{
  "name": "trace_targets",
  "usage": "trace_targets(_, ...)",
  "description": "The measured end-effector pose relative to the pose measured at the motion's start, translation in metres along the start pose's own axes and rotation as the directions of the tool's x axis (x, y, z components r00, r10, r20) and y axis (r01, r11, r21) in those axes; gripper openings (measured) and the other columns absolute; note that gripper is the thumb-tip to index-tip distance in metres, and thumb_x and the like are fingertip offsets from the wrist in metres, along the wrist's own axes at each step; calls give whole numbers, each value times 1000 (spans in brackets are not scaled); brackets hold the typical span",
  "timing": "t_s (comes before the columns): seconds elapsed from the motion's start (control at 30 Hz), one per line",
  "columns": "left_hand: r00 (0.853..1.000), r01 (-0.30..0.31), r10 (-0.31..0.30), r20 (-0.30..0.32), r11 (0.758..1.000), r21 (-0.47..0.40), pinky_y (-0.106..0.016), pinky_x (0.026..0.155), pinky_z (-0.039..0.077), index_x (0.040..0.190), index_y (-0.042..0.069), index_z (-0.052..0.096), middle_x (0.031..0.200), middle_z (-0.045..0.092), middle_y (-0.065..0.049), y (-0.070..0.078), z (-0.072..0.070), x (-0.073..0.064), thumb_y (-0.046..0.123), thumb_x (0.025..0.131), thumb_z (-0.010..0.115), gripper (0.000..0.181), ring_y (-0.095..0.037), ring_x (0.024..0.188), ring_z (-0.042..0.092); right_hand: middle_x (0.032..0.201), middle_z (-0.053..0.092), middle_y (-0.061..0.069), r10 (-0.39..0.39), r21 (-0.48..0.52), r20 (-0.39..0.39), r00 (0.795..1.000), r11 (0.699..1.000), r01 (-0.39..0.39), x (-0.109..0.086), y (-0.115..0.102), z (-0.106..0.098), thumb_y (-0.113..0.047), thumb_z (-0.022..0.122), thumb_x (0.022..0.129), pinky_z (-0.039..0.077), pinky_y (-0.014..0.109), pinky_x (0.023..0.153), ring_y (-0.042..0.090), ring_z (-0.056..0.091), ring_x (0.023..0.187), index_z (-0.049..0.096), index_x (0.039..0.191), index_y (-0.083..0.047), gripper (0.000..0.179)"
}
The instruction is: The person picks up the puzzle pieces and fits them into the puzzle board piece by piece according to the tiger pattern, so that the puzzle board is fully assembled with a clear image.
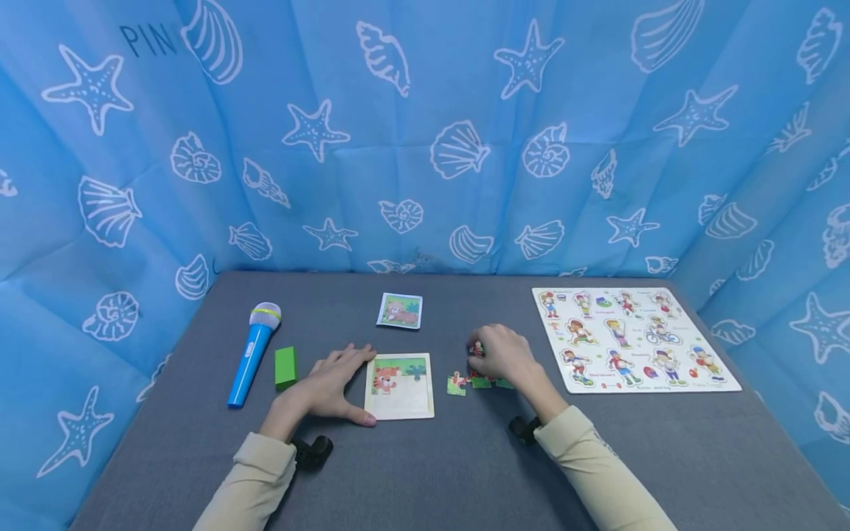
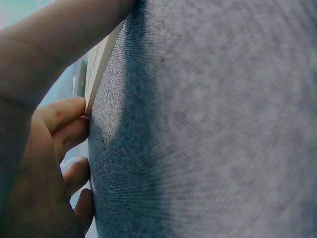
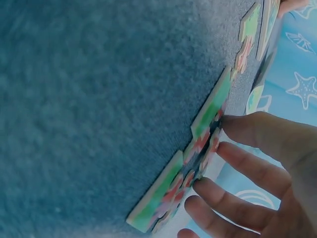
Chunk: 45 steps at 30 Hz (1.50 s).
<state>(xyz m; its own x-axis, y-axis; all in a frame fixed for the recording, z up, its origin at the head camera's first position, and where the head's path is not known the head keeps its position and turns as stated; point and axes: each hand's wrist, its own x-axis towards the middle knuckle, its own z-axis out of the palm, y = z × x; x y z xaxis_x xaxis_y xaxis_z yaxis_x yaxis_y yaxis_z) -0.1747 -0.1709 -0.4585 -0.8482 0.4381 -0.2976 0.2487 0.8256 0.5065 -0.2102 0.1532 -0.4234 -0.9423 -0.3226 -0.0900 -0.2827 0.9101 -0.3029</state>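
Observation:
My left hand (image 1: 330, 382) spreads along the left side of a square wooden puzzle tray (image 1: 406, 403), thumb at its lower left corner and fingertips at the upper left. A tiger piece (image 1: 385, 378) and a green-and-blue piece (image 1: 415, 370) lie along the tray's top and left. In the left wrist view the fingertips touch the tray's edge. To the right, my right hand (image 1: 505, 355) bends over several puzzle pieces (image 3: 157, 196), with thumb and forefinger pinching one small puzzle piece (image 3: 210, 152). A loose puzzle piece (image 1: 456, 383) lies between tray and right hand.
A small picture card (image 1: 401, 310) lies behind the tray. On the left are a blue toy microphone (image 1: 251, 361) and a green block (image 1: 285, 367). A white board with sports figures (image 1: 634, 339) occupies the right. A blue shell-patterned curtain (image 1: 425, 147) borders the grey table (image 1: 425, 479).

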Motion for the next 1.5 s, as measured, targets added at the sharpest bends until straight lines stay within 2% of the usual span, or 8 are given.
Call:
trace_targets(0.2,1000,0,0,0,1000,-6,-73,120,19,162,17,29,171,22,-14,0,0,0,61,72,86,115,-45,158,17,104,74,12,-7,28,-31,1000,1000,8,1,-4,1,-22,72,90,43,31,54,17,55,72,77,111,-10,25)
trace_targets(0.6,1000,-14,14,0,1000,-10,-72,120,20,161,18,30,171,22,-14,-2,0,-1,61,72,86,114,-45,158,16,103,73,8,-60,19,-73,996,998,61,0,-30,-2,-26,73,89,50,37,60,18,60,81,79,109,-13,25)
trace_targets(0.73,1000,-15,15,0,1000,-11,-71,120,20,161,20,30,172,22,-13,-2,0,-1,62,72,85,114,-45,158,16,109,74,9,-90,13,-78,993,996,92,0,-42,0,-27,75,89,46,34,55,18,61,81,79,109,-14,24)
trace_targets(0.83,1000,-19,19,-3,1000,-11,-71,120,20,161,19,30,172,22,-13,-3,0,-1,62,72,85,113,-44,158,16,106,73,8,-116,8,-75,990,993,117,0,-50,2,-28,76,90,41,31,53,18,58,78,79,108,-15,23)
trace_targets(0.97,1000,-24,24,-6,1000,-15,-72,119,20,161,18,30,171,22,-14,-3,0,-2,61,72,86,113,-45,157,16,102,73,8,-147,9,-57,987,989,148,2,-61,6,-28,76,90,40,31,53,17,56,76,79,107,-15,22)
trace_targets(1.23,1000,-22,22,-9,1000,-15,-73,119,20,161,19,30,172,22,-13,-3,0,-1,62,73,85,113,-45,158,16,108,75,9,-194,10,-4,981,981,194,3,-80,19,-31,77,90,55,43,66,24,68,92,78,112,-14,27)
trace_targets(1.4,1000,-10,10,0,1000,-22,-72,120,19,161,20,30,172,21,-12,-4,0,0,63,72,85,113,-44,158,15,106,75,6,-227,-3,41,973,974,227,5,-87,25,-32,76,91,53,38,63,21,67,91,78,112,-17,25)
trace_targets(1.5,1000,-14,14,-1,1000,-21,-72,121,19,162,20,30,172,21,-12,-4,0,0,63,73,85,113,-44,158,15,99,73,4,-238,-14,50,970,971,239,5,-90,28,-31,76,92,48,35,59,18,63,84,78,110,-18,23)
